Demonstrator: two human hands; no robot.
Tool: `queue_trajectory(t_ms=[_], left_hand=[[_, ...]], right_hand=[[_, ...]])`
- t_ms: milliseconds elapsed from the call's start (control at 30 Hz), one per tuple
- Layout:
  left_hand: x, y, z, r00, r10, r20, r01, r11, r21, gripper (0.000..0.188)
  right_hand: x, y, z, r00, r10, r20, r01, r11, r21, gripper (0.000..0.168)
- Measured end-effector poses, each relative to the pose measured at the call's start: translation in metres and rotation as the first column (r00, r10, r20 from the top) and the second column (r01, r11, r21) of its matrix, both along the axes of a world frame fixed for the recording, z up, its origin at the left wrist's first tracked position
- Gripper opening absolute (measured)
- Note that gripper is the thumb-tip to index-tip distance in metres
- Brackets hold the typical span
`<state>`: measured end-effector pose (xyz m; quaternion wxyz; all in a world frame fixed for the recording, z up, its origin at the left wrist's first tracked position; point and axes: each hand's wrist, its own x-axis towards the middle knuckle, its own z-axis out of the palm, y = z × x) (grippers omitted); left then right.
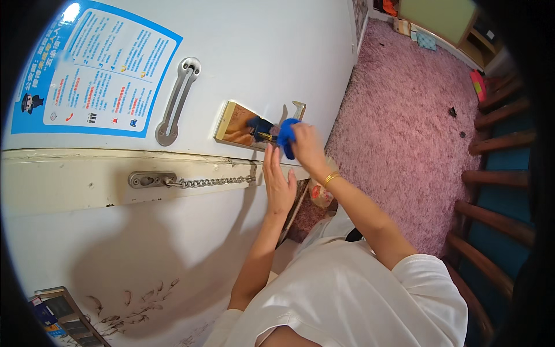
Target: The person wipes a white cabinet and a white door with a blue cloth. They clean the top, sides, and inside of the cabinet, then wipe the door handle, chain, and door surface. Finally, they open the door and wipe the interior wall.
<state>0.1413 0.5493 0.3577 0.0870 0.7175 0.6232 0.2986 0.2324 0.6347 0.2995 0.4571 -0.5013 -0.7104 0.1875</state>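
My right hand (308, 149) is gripping a blue item (287, 138), probably a cloth, at the shiny gold lock plate (237, 126) on the white door (269, 52). Motion blurs that hand. Just behind the blue item a lever handle (299, 108) sticks out from the plate. My left hand (279, 184) is empty, its fingers extended and the thumb apart. Its fingertips reach the lower edge of the plate, by the door's edge. A small gold and black part (266, 136) shows at the plate beside the blue item; its details are unclear.
A metal door guard bar (173, 104) and a printed blue-bordered poster (99, 73) are on the door. A chain (217, 181) runs along the cream frame (65, 173). Pink shaggy carpet (403, 104) covers the floor, with wooden slats (498, 178) at right and a plastic bag (321, 195) near my body.
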Motion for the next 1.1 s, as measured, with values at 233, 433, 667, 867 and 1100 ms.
queue_trajectory(t_ms=[233, 433, 667, 867, 1100], left_hand=[[-0.019, 0.008, -0.004, 0.995, 0.002, -0.097, -0.007, 0.998, -0.058, 0.055], [-0.019, 0.013, -0.008, 0.992, 0.016, -0.126, -0.033, 0.991, -0.131, 0.056], [-0.023, 0.014, -0.005, 0.99, -0.029, -0.141, 0.025, 0.999, -0.025, 0.054], [-0.025, 0.007, -0.012, 0.996, -0.025, -0.09, 0.021, 0.999, -0.04, 0.055], [-0.023, -0.011, -0.036, 0.999, 0.02, 0.047, -0.008, 0.971, -0.238, 0.055]], right_hand=[[0.006, -0.005, -0.002, 0.918, -0.263, -0.298, 0.201, 0.954, -0.222, 0.032], [-0.044, -0.018, -0.017, 0.827, -0.393, -0.402, 0.161, 0.85, -0.501, 0.054], [-0.027, 0.035, -0.009, 0.828, -0.451, -0.333, 0.165, 0.764, -0.623, 0.058], [-0.035, 0.015, -0.016, 0.722, -0.481, -0.498, 0.08, 0.772, -0.63, 0.056], [-0.049, -0.034, -0.032, 0.743, -0.405, -0.533, -0.052, 0.759, -0.649, 0.052]])
